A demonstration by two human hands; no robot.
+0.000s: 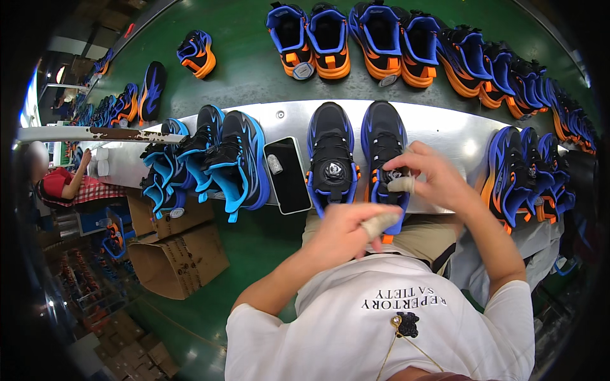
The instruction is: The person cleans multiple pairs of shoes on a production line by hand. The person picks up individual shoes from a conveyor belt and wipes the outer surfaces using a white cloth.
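The black-and-blue sneaker [384, 159] being handled lies on the metal bench edge [445, 127], toe pointing away from the person, heel hanging over the near rim, its long axis running straight out from the body. Just left of it sits its mate [331, 155], and farther left a dark smartphone [287, 174]. The left hand [346, 232], a bandaged finger showing, is curled at the sneaker's heel end, apparently gripping it. The right hand [432, 174], fingertip also wrapped, has its fingers pinched together over the dial on the tongue, so it is the nearer one to the fastening.
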